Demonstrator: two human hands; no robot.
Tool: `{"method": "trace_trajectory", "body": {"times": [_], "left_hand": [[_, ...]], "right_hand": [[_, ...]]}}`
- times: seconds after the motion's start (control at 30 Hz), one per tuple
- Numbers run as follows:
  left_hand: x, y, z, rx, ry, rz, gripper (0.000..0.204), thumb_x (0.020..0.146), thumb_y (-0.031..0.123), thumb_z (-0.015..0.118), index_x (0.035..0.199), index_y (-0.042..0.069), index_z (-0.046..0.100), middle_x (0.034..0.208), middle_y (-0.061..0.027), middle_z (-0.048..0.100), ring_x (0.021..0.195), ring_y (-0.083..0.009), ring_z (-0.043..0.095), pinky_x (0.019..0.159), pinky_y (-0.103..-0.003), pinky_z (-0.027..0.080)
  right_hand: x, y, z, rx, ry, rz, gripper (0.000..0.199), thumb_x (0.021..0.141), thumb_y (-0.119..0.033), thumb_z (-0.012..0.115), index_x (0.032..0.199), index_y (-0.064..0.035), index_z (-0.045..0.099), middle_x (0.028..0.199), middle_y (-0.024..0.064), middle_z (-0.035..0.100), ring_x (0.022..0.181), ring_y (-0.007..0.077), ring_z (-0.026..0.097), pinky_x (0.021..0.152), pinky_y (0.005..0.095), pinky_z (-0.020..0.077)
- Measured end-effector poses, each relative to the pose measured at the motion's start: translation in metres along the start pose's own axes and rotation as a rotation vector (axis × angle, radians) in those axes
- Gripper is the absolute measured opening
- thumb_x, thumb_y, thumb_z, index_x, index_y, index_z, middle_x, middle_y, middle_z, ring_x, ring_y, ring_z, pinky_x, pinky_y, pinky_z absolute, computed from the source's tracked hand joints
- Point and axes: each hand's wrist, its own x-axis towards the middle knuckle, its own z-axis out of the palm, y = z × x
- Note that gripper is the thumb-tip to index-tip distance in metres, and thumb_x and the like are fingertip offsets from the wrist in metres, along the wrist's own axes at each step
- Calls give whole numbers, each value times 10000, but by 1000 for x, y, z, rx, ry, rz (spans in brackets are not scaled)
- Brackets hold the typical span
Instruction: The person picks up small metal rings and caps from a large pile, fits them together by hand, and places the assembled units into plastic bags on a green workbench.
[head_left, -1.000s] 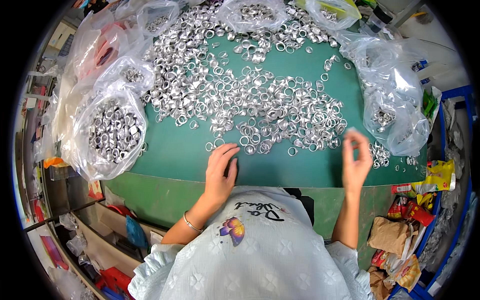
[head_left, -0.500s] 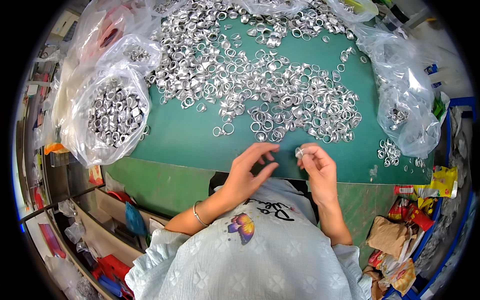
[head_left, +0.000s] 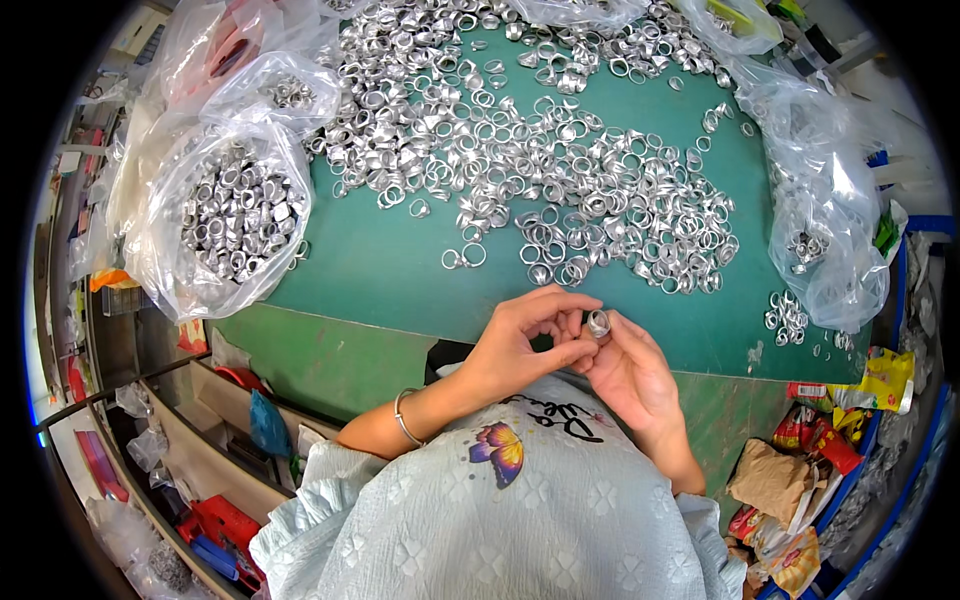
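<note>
A silver-coloured metal ring [head_left: 598,323] is held up just off the table's near edge, where my two hands meet. My right hand [head_left: 637,380] grips it from the right with bent fingers. From the left, my left hand [head_left: 522,345] closes on it, index fingertip above and thumb tip just below. The fingers partly cover the ring. Beyond my hands, a broad heap of similar silver rings [head_left: 590,190] spreads across the green tabletop [head_left: 380,270]. A few rings [head_left: 463,257] lie apart at the heap's near side.
At the left, a clear plastic bag [head_left: 150,270] holds many chunky rings. Another clear bag [head_left: 830,200] lies along the right edge, beside a small ring cluster [head_left: 786,318]. Open drawers [head_left: 215,425] stand low left; colourful packets [head_left: 820,440] sit low right.
My left hand has moved right and closed in on the ring that my right hand was holding. The right hand has lowered slightly and turned. The view has shifted a little.
</note>
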Motion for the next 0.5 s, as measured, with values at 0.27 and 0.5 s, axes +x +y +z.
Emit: {"method": "trace_trajectory", "body": {"times": [0.27, 0.5], "left_hand": [[5, 1, -5, -193, -38, -291, 223, 864, 21, 616, 1079, -41, 608, 856, -72, 589, 760, -110, 574, 692, -251, 498], [-2, -16, -16, -670, 9, -462, 184, 939, 113, 511, 1050, -17, 578, 930, -93, 604, 804, -167, 600, 728, -269, 503]], "right_hand": [[2, 2, -4, -553, 113, -208, 150, 937, -148, 536, 916, -16, 603, 847, 36, 602, 780, 124, 552, 665, 268, 443], [3, -41, -27, -1709, 591, -990, 130, 739, 17, 692, 845, -27, 631, 809, 93, 594, 737, 228, 556, 608, 318, 438]]}}
